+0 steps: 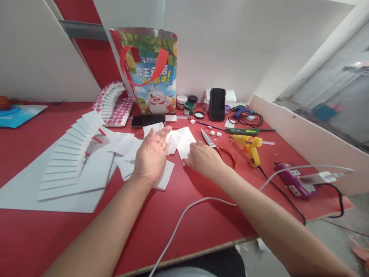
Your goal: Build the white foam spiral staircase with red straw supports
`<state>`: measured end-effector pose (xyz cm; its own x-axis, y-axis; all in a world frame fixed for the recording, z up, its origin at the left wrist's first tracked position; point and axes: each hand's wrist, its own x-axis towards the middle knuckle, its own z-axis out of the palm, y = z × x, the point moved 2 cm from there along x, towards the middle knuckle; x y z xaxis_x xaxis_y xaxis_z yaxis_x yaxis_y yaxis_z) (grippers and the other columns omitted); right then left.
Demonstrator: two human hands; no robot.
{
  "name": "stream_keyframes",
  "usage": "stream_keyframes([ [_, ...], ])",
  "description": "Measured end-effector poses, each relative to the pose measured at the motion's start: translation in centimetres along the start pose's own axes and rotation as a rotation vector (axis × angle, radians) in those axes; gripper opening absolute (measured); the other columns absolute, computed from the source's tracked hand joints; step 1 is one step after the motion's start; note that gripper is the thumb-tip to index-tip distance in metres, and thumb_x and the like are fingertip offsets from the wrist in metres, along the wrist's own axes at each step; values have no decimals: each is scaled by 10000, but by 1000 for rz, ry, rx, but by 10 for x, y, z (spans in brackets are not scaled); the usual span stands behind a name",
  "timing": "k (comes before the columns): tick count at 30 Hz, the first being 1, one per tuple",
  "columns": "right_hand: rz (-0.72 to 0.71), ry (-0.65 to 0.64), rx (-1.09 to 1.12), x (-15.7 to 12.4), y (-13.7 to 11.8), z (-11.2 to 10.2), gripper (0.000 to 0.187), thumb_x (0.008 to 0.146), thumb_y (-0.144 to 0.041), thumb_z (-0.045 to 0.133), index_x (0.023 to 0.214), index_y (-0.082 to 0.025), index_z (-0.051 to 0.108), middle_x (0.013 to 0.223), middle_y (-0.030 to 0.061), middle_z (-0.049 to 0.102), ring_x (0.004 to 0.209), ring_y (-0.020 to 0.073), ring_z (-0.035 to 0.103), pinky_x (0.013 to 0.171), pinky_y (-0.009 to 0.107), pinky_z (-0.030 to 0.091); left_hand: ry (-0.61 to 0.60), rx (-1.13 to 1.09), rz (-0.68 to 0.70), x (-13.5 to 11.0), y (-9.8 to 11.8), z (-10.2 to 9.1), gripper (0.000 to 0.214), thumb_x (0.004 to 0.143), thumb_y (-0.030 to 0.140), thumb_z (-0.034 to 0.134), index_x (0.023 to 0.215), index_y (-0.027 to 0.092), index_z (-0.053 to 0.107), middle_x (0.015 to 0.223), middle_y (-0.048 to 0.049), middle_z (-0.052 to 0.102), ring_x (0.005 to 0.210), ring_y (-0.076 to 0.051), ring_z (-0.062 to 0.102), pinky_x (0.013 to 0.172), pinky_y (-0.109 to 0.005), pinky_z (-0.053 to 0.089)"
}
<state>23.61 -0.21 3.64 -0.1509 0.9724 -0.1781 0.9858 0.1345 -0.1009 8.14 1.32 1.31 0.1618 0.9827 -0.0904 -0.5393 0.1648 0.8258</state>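
My left hand (pixel 151 156) is turned palm up over loose white paper pieces, its fingers stretched out. A small white piece shows beside its fingertips; whether the hand bears it I cannot tell. To the right, my right hand (pixel 205 158) is low at the table, fingers curled downward and thumb at the near end of a white paper piece (pixel 186 140). What lies under those fingers is hidden. Just beyond it are scissors (pixel 229 156) with orange handles. A folded white piece (pixel 165 177) lies below my left hand.
On the left, a curved stepped white model (pixel 65 154) rests on white board (pixel 17 196). Behind stand a printed bag (pixel 157 88) and paint jars (pixel 188 108). A yellow glue gun (pixel 250 148) and purple power block (pixel 294 181) lie right; a white cable (pixel 184 213) crosses in front.
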Motion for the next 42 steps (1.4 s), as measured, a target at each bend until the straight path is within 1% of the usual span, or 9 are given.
stream_keyframes([
  [9,18,51,243,14,22,8,92,819,-113,591,783,-165,658,825,75,712,781,200,625,633,288,351,24,-1,26,2,-1,-3,427,927,584,504,1067,245,724,1475,-63,601,1537,-249,317,1259,-480,178],
  [14,9,205,833,19,46,11,113,753,-167,647,661,-185,584,627,-19,595,595,127,530,596,265,383,8,-38,-11,1,-4,-3,439,916,541,589,1073,149,711,1306,-164,678,1296,-323,598,1126,-486,409],
  [17,12,283,1213,16,57,3,144,724,-276,703,679,-184,603,598,-42,560,547,96,479,560,250,380,-26,16,-9,0,-7,-2,459,899,546,628,1075,131,707,1221,-171,703,1184,-330,663,1054,-470,472],
  [23,-34,304,1677,10,59,-10,238,634,-318,802,649,-194,599,548,-61,483,485,55,372,480,218,309,-159,301,179,-8,-7,4,531,839,412,769,1324,280,600,1541,-86,515,1437,-294,468,1160,-444,390],
  [28,-161,227,1544,2,42,-9,211,687,-333,773,715,-187,624,611,-48,532,505,62,391,492,229,329,-245,563,392,-24,-2,18,850,739,258,860,1489,366,475,1694,-28,295,1582,-304,195,1279,-469,162],
  [31,-250,213,1316,-5,32,-9,177,734,-318,736,752,-182,625,650,-38,565,559,82,454,530,238,372,-275,648,494,-29,2,22,748,771,196,797,1456,349,538,1691,-30,304,1582,-331,182,1280,-499,148],
  [35,-319,209,1144,-11,25,-8,156,782,-278,714,741,-184,596,658,-40,576,559,79,465,536,235,382,-300,753,547,-29,2,20,528,802,129,683,1297,315,685,1626,-32,427,1536,-331,312,1270,-515,200],
  [39,-351,213,1249,-9,27,-9,256,855,-432,694,831,-180,654,693,-11,629,590,106,539,567,255,432,-154,769,589,-25,2,12,282,879,175,631,1099,286,769,1401,-36,657,1378,-281,531,1208,-445,340],
  [42,-333,358,1265,-7,35,-13,400,886,-555,659,1044,-188,686,936,60,730,858,170,671,753,293,522,95,646,448,-17,2,0,153,913,322,652,935,252,786,1054,-31,778,1066,-260,692,975,-373,516],
])
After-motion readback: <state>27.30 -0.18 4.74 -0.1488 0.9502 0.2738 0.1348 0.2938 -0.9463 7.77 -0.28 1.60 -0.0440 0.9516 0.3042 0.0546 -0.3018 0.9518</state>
